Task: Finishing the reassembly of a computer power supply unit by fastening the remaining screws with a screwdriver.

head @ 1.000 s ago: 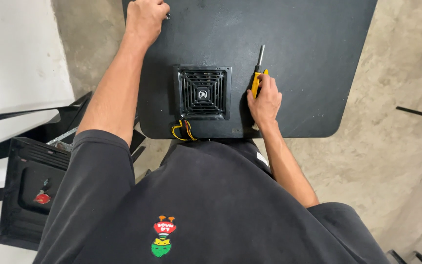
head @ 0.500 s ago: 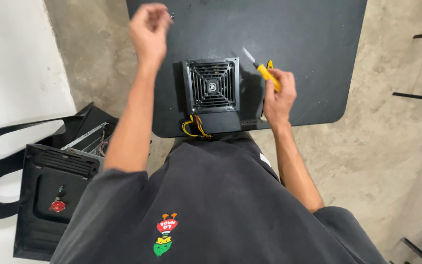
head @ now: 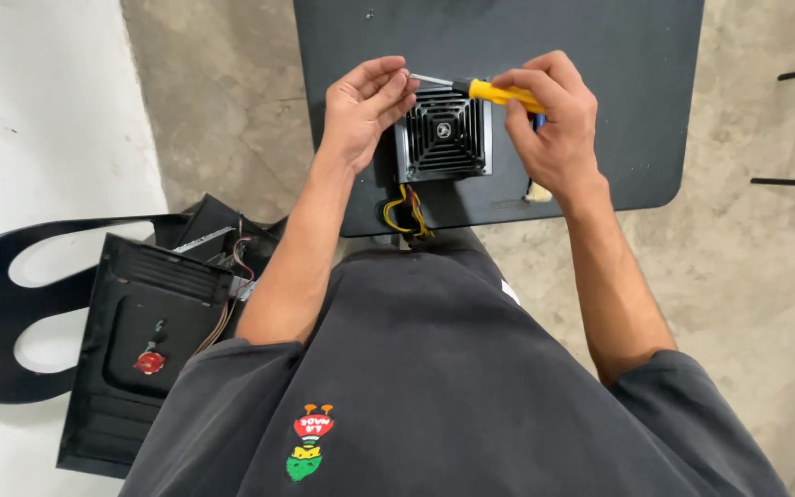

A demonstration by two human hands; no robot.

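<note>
The right hand (head: pixel 554 120) grips a yellow-handled screwdriver (head: pixel 494 91), its tip meeting the pinched fingers of the left hand (head: pixel 361 106) (whatever they pinch is hidden) above the power supply unit (head: pixel 443 136) on the black table (head: pixel 618 55).

The fan unit (head: pixel 443 134) sits on the table (head: pixel 637 83), computer case (head: pixel 154 340) left.

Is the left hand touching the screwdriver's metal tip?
Touching. In the head view, the left hand fingertips pinch the shaft end of the screwdriver.
</note>
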